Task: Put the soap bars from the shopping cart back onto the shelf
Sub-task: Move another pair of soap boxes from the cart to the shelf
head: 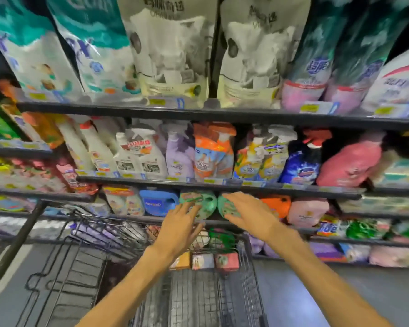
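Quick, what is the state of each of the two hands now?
Left hand: open, fingers spread, holding nothing, in front of the green bottles.
Right hand: open, fingers straight, holding nothing.

Both bare arms stretch forward and up from the bottom edge, converging toward the middle. The left hand (180,223) is reaching out palm down, fingers spread and nearly straight, wrist level. The right hand (248,213) is angled inward, back of the hand up, fingers extended and slightly splayed. The two hands are near each other, not touching.
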